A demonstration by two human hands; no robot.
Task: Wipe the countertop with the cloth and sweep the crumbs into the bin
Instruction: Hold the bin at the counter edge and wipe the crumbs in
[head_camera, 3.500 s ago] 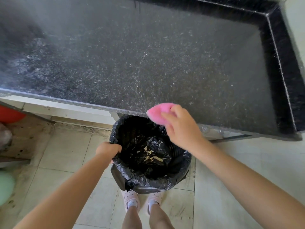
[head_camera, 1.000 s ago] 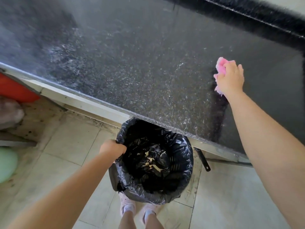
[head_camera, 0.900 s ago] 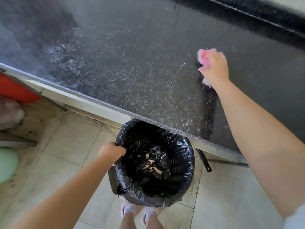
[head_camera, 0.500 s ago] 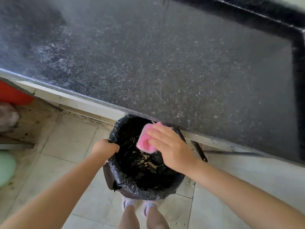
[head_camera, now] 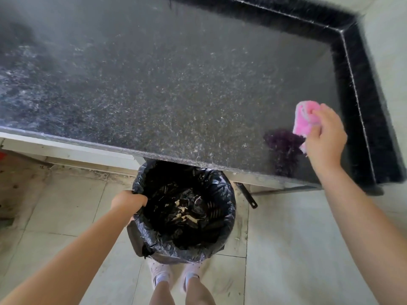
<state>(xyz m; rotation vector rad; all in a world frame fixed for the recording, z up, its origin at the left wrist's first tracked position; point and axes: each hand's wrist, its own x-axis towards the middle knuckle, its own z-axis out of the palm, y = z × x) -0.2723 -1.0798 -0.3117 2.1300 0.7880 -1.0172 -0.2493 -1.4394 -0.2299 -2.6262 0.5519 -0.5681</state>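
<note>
A dark speckled countertop (head_camera: 176,89) fills the upper view. My right hand (head_camera: 326,137) grips a folded pink cloth (head_camera: 305,117) over the counter's right part, close to the raised black rim; its shadow falls on the stone just left of it. Below the counter's front edge stands a round bin lined with a black bag (head_camera: 222,238). My left hand (head_camera: 127,202) grips the bin's left rim. Pale crumbs (head_camera: 185,213) lie at the bottom of the bag.
A raised black back and side rim (head_camera: 356,89) borders the counter at the top and right. The floor is pale tile (head_camera: 286,249). My feet (head_camera: 174,276) stand right behind the bin. A black bracket (head_camera: 246,195) hangs under the counter edge.
Half a second ago my right hand held the cloth over the bin's mouth; it has now swung up and right onto the counter's right part. My left hand kept its hold on the bin rim.
</note>
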